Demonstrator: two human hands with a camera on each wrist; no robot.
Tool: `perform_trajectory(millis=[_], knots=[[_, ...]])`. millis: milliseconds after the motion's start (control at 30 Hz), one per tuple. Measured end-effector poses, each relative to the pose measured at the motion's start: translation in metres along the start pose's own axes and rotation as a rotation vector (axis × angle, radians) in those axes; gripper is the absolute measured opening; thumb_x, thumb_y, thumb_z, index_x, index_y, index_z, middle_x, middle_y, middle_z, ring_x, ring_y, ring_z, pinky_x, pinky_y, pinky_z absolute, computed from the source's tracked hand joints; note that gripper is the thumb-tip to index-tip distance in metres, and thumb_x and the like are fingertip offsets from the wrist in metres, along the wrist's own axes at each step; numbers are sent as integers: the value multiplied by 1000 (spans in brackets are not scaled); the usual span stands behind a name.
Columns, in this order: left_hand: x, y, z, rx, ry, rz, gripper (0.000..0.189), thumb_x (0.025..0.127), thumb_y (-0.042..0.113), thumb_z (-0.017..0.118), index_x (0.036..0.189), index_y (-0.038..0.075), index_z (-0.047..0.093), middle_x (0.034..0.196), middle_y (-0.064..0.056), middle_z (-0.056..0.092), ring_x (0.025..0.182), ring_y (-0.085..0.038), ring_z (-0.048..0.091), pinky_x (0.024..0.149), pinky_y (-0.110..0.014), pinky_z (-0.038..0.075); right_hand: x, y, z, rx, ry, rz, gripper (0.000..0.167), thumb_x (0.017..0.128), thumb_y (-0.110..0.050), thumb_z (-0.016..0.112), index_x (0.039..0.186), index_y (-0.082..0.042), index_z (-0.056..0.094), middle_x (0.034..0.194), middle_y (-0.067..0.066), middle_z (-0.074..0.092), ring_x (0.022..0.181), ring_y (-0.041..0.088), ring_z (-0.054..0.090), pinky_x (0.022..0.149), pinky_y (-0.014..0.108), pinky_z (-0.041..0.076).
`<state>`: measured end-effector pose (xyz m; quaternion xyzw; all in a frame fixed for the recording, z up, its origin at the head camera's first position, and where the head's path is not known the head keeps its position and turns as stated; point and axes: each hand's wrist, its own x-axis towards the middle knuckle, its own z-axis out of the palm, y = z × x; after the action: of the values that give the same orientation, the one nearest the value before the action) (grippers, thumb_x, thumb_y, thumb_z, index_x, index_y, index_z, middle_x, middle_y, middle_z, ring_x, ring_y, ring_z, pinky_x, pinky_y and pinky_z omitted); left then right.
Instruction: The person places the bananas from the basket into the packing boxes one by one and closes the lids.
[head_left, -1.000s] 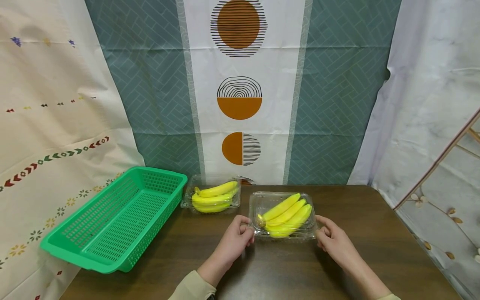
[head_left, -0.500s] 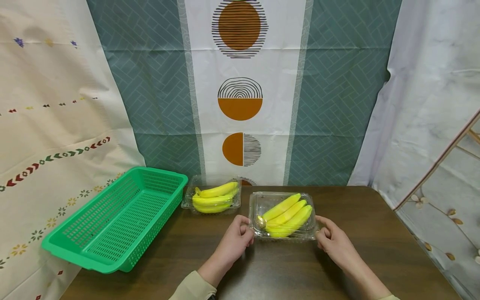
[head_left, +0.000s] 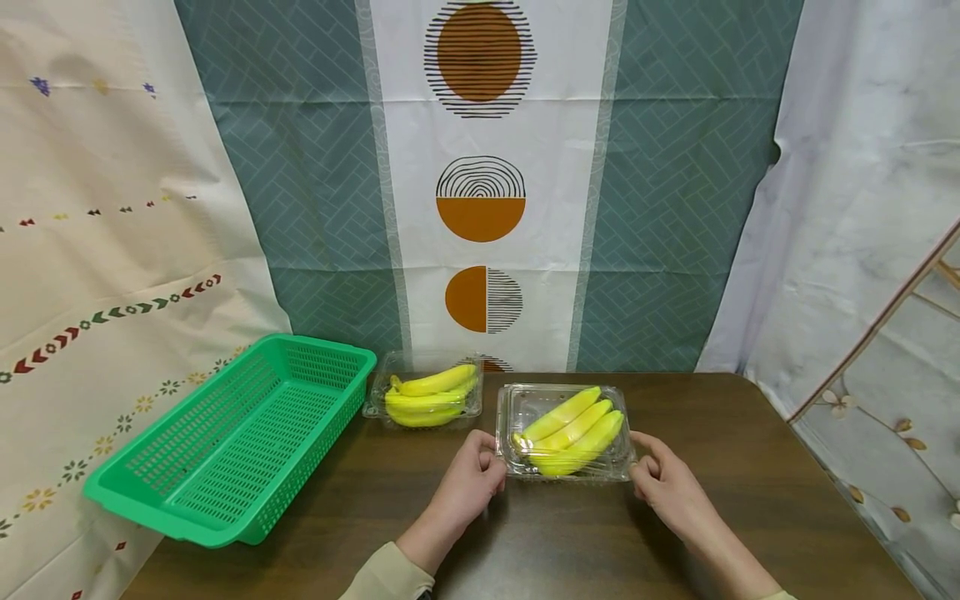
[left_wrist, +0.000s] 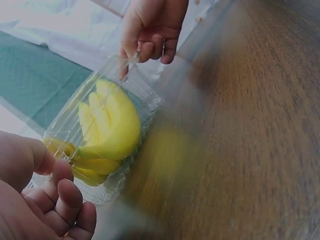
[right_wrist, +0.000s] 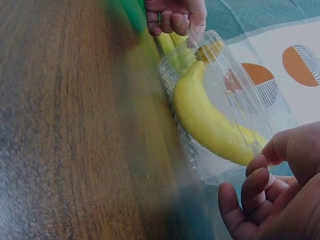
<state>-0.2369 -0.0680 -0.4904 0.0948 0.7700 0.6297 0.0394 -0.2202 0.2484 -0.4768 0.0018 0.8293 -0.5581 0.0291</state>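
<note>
A clear plastic clamshell box (head_left: 525, 400) with a bunch of yellow bananas (head_left: 573, 429) inside stands in front of me. Its lid looks closed. My left hand (head_left: 471, 475) pinches the box's near left edge between thumb and forefinger. At the opposite side my right hand (head_left: 667, 475) pinches the near right edge in the same way. In the left wrist view the left hand (left_wrist: 45, 195) has its other fingers curled below the rim. The right wrist view shows the right hand (right_wrist: 285, 185) at the edge beside the banana tips.
Farther back on the brown table (head_left: 555, 542) stands a second clear box (head_left: 390, 367) with bananas (head_left: 431, 396). A green plastic basket (head_left: 262, 442) lies left of it, with nothing in it. Patterned cloth (head_left: 487, 133) hangs behind the table.
The box and both hands have shifted very slightly to the left. Both hands keep their pinch on the box edges. The basket and second box stay in place.
</note>
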Motion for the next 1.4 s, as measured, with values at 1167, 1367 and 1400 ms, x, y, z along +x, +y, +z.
perform_trajectory(millis=[1167, 1367, 1400], knots=[[-1, -1, 0, -27, 1, -33, 28, 102, 0, 58, 129, 1, 51, 72, -2, 59, 64, -18, 53, 60, -29, 43, 3, 3, 1, -53, 3, 15, 61, 109, -7, 58, 167, -5, 39, 75, 2, 48, 69, 19, 52, 61, 32, 44], [0, -1, 0, -27, 5, -29, 28, 101, 0, 59, 128, 1, 51, 72, -2, 59, 63, -17, 53, 59, -29, 43, 3, 4, 1, -51, 1, 12, 61, 109, -7, 58, 167, -4, 39, 75, 2, 48, 68, 19, 52, 60, 32, 44], [0, -1, 0, -28, 5, -29, 28, 101, 0, 59, 128, 1, 52, 72, -2, 59, 63, -17, 53, 59, -29, 43, 3, 3, 1, -50, 0, 12, 62, 109, -7, 58, 167, -4, 39, 74, 2, 48, 68, 19, 52, 60, 32, 44]])
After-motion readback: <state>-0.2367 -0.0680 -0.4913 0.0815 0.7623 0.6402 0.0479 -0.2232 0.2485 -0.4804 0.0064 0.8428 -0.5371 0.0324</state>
